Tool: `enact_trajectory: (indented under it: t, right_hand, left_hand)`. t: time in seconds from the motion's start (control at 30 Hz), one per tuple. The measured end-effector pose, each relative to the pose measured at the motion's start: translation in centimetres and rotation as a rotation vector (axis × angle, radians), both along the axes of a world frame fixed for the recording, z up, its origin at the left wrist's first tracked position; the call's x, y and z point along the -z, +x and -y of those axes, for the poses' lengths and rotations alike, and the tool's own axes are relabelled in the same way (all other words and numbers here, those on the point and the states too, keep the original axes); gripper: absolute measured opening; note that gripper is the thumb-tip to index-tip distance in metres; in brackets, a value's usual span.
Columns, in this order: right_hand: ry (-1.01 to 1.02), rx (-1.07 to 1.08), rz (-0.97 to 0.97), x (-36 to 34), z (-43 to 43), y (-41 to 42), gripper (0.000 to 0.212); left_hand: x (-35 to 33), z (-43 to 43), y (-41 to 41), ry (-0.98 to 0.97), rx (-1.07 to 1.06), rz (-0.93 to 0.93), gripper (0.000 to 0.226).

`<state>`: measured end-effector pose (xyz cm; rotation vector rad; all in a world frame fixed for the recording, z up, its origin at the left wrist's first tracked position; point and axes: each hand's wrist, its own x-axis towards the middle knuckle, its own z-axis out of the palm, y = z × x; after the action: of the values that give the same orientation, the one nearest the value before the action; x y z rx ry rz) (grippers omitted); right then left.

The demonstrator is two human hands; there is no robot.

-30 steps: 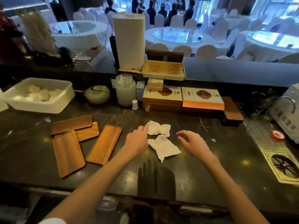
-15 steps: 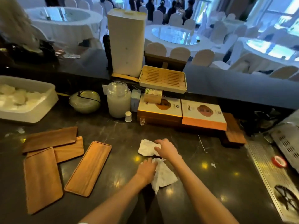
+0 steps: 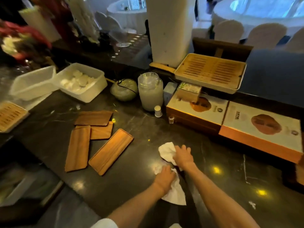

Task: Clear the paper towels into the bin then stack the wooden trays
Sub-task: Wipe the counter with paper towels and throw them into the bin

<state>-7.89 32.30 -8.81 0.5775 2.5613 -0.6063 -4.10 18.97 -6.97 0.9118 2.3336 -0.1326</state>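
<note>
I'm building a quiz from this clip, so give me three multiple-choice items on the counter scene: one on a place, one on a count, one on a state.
1. Where do the wooden trays lie relative to the hands?
A. to their left
B. to their right
C. under them

2. How many wooden trays lie on the dark counter?
A. two
B. four
C. six

3. What is the state of the paper towels?
A. in the bin
B. crumpled under the hands
C. on the trays

Key: 1 A, the trays sit left of the left hand and right hand. 2 B, four flat boards show. 3 B, each hand presses on a towel on the counter.
</note>
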Motion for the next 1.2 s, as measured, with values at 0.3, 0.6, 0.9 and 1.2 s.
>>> enact_trajectory:
  t: [0.3, 0.6, 0.9, 1.2]
  right_hand:
    - [-0.498, 0.619, -0.428, -2.9, -5.3, 7.2, 0.011]
    - [-0.646, 0.772, -0.690, -6.4, -8.4, 15.6, 0.020]
    - [-0.647, 0.767, -0.677, -10.3, -5.2, 21.6, 0.057]
    - [-0.717, 0.763, -0.836, -14.3, 3.9, 26.6, 0.023]
  left_hand:
    - [-1.3, 1.9, -1.5, 0.106, -0.111, 0.029, 0.052]
    - [-5.6, 0.6, -1.4, 0.589, -0.376, 0.028, 0.026]
    - [-10.5, 0.5, 2.8, 0.760, -0.810, 0.504, 0.025]
    - [-15.2, 6.6, 6.9, 0.985, -0.679, 0.710, 0.030]
